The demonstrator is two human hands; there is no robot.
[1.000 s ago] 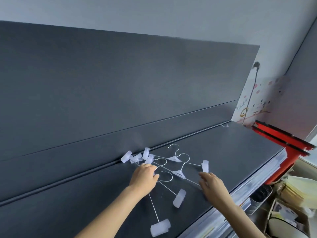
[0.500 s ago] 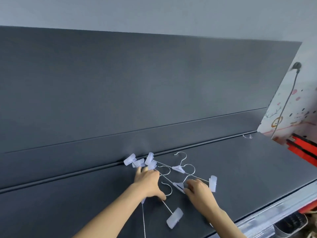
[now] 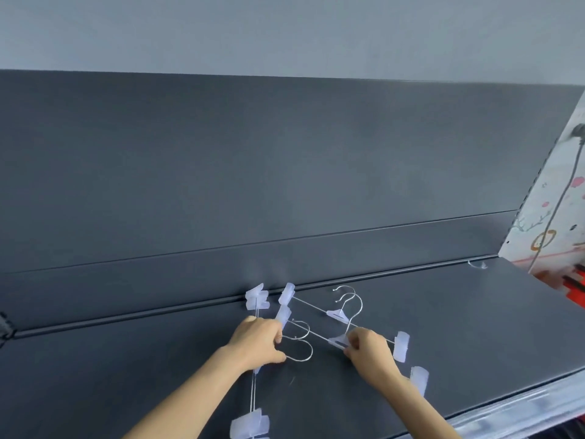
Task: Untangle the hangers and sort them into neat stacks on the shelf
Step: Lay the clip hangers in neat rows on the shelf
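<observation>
Hangers: we see a tangle of clip hangers (image 3: 338, 315) lying on the dark shelf (image 3: 459, 327), toward its rear edge.
Left hand: our left hand (image 3: 256, 340) clenches around hangers lying front to back, 2 hooks (image 3: 311, 350) poking out beside it.
Right hand: our right hand (image 3: 368, 350) pinches the plastic centre of another of the hangers.

shelf (image 3: 459, 327): plain dark grey | back panel (image 3: 253, 153): dark grey | hangers (image 3: 337, 315): silver wire, frosted white clips (image 3: 286, 294) | wall (image 3: 285, 33): pale blue-grey | side board (image 3: 552, 223): white, pink flowers
</observation>
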